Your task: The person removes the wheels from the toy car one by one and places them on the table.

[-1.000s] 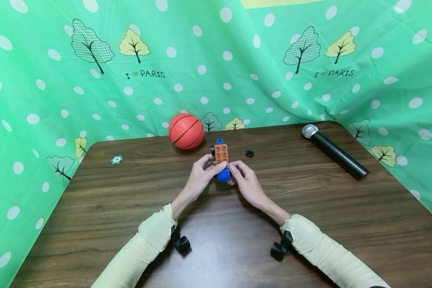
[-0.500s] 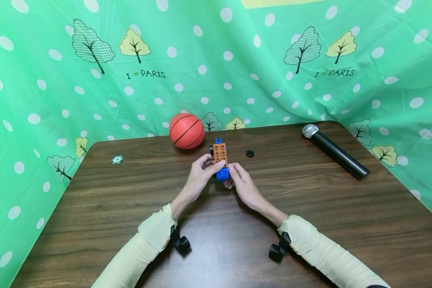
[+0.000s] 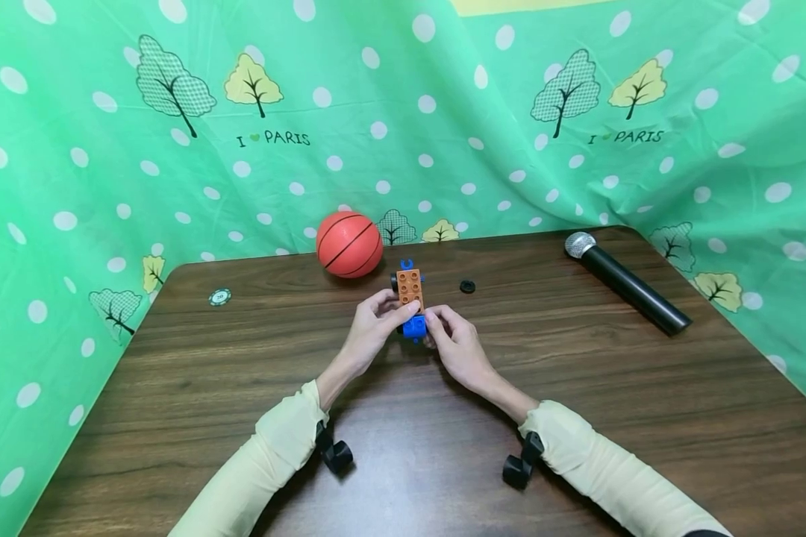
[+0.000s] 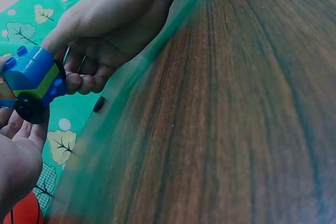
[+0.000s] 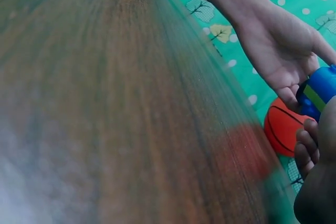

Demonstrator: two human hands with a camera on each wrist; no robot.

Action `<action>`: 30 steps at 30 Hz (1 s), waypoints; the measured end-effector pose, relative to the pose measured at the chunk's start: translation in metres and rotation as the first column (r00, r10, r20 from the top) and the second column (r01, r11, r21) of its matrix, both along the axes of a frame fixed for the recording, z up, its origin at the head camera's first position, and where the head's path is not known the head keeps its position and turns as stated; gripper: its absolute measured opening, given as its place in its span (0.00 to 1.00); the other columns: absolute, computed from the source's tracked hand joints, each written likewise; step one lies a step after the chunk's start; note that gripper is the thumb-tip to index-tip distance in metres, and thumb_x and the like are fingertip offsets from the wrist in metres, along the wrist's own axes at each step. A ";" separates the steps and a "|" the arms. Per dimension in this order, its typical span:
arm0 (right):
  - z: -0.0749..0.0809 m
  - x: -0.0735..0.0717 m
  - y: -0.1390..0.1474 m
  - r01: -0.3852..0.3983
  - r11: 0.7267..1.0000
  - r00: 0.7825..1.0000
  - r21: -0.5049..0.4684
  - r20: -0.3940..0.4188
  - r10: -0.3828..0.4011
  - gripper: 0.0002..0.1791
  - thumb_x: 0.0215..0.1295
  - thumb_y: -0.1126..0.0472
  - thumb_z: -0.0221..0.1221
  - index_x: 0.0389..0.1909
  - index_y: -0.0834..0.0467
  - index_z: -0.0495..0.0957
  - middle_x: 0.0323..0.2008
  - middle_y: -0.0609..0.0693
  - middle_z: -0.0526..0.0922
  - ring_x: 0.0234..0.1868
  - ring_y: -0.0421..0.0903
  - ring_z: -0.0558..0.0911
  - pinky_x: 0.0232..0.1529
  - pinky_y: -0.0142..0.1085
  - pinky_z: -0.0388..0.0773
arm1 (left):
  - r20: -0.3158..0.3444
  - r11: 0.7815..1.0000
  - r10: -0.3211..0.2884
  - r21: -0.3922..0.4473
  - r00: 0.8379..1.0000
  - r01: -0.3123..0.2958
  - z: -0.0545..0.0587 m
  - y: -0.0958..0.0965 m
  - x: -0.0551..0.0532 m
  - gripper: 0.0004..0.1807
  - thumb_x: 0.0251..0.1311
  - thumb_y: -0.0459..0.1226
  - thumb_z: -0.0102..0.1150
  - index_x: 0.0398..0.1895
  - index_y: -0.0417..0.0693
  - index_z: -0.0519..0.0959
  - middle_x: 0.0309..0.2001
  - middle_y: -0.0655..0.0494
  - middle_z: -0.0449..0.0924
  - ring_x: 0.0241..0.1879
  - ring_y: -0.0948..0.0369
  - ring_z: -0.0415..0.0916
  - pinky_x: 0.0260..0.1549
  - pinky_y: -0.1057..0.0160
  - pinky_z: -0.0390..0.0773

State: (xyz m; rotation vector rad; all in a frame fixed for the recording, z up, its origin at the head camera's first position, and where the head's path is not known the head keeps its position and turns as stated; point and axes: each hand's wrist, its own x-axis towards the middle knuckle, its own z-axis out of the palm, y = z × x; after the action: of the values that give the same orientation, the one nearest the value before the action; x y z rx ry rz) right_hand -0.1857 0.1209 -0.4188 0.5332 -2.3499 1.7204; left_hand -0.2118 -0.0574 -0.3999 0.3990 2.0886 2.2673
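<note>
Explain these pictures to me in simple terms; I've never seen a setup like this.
There is no robot here, just a person's two bare hands. The wide picture comes from a camera on the head, looking forward and down. The two tilted close-ups come from small cameras worn on the wrists, one on each.

The left hand holds a toy car, orange and blue, while the right hand pinches at its blue end. On the wooden table lie a poker chip, a red ball, a loose black wheel and a microphone. Behind hangs a green spotted cloth.
</note>
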 end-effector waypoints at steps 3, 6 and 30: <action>-0.002 0.000 0.001 0.013 0.999 0.999 0.035 -0.046 -0.011 0.12 0.83 0.61 0.50 0.46 0.63 0.81 0.27 0.54 0.81 0.29 0.51 0.80 0.31 0.34 0.75 | 0.006 1.000 0.004 -0.013 1.000 -0.004 0.000 0.000 0.000 0.14 0.66 0.37 0.67 0.48 0.35 0.80 0.39 0.53 0.81 0.42 0.60 0.77 0.46 0.65 0.77; -0.003 0.000 0.002 0.025 0.998 0.996 0.066 -0.093 -0.019 0.11 0.82 0.62 0.51 0.44 0.61 0.80 0.25 0.49 0.80 0.26 0.46 0.77 0.29 0.34 0.71 | 0.014 1.000 0.005 -0.013 1.000 -0.005 -0.001 0.000 0.001 0.14 0.65 0.37 0.67 0.47 0.35 0.80 0.39 0.53 0.80 0.41 0.60 0.77 0.45 0.66 0.77; -0.009 -0.011 0.009 0.049 0.972 0.941 0.228 -0.337 0.031 0.07 0.77 0.69 0.53 0.42 0.61 0.79 0.27 0.47 0.76 0.27 0.41 0.72 0.27 0.36 0.70 | 0.007 0.999 -0.046 -0.007 0.999 0.046 0.001 0.002 0.002 0.15 0.65 0.34 0.65 0.48 0.31 0.78 0.39 0.51 0.81 0.38 0.63 0.80 0.43 0.68 0.79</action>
State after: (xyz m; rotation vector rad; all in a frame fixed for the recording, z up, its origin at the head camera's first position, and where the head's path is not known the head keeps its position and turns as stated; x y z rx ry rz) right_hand -0.1965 0.1301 -0.4280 0.7854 -2.3031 1.2320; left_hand -0.2100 -0.0555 -0.3992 0.4333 2.0619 2.2318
